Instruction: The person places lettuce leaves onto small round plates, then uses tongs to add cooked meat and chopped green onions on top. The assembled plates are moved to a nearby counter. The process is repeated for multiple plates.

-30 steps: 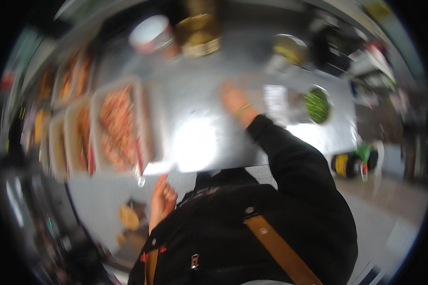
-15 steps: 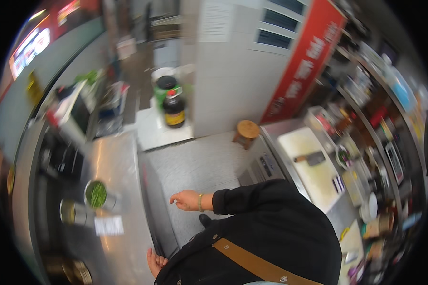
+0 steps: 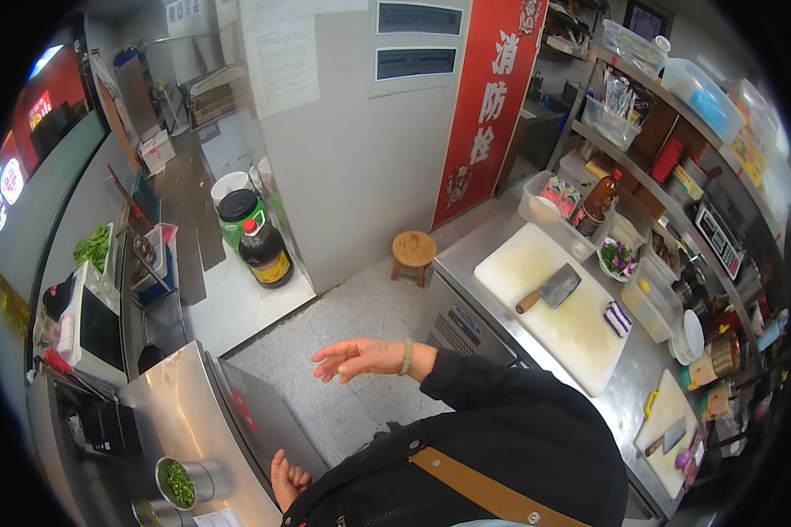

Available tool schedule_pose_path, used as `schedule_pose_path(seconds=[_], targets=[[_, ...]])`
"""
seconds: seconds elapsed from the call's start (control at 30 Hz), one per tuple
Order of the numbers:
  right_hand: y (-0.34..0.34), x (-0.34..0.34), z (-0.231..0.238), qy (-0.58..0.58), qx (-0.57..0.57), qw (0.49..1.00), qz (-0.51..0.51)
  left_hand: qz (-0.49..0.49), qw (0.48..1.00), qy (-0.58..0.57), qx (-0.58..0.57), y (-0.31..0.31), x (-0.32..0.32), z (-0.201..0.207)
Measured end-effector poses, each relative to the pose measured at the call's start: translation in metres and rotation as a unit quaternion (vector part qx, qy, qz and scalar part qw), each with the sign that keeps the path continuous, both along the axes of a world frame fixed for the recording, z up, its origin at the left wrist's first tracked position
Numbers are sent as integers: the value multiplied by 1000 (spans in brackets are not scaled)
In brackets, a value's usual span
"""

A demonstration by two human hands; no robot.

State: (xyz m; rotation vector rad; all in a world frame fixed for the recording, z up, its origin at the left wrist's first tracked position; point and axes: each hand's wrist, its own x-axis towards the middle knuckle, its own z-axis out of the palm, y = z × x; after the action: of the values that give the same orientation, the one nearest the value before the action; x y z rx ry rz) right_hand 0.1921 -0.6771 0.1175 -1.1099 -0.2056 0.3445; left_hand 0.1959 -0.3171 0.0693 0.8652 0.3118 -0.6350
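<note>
My right hand [image 3: 360, 358], a beaded bracelet at its wrist, hangs over the tiled floor with its fingers stretched out and nothing in them. Lower down, my left hand [image 3: 290, 480] is held near my body beside the steel counter edge. Its fingers are loosely curled, the thumb side stands out, and no object shows in it. Nearest to it on the steel counter [image 3: 171, 400] stands a metal pot [image 3: 204, 481] of chopped greens. Neither hand visibly touches anything.
A right-hand worktop holds a white cutting board [image 3: 518, 255] with a cleaver [image 3: 549, 290], plus a smaller board [image 3: 671, 404] with a knife. A wooden stool [image 3: 413, 249] stands by the wall. Large bottles [image 3: 265, 253] sit on a low white surface. Shelves [image 3: 659, 180] line the right.
The view has swung, so the left counter and its pots sit lower. My right hand's fingers have straightened from a looser curl. My left hand stays low and curled.
</note>
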Motion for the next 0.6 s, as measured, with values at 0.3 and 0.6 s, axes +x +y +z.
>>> schedule_pose_path(seconds=[0.3,0.6], targets=[[81,74,102,-221,-407,859,-216,46,998,-15,36,32,-7,29],[266,-19,303,-629,-539,531,179,217,976,22,-10,112,-86,25]])
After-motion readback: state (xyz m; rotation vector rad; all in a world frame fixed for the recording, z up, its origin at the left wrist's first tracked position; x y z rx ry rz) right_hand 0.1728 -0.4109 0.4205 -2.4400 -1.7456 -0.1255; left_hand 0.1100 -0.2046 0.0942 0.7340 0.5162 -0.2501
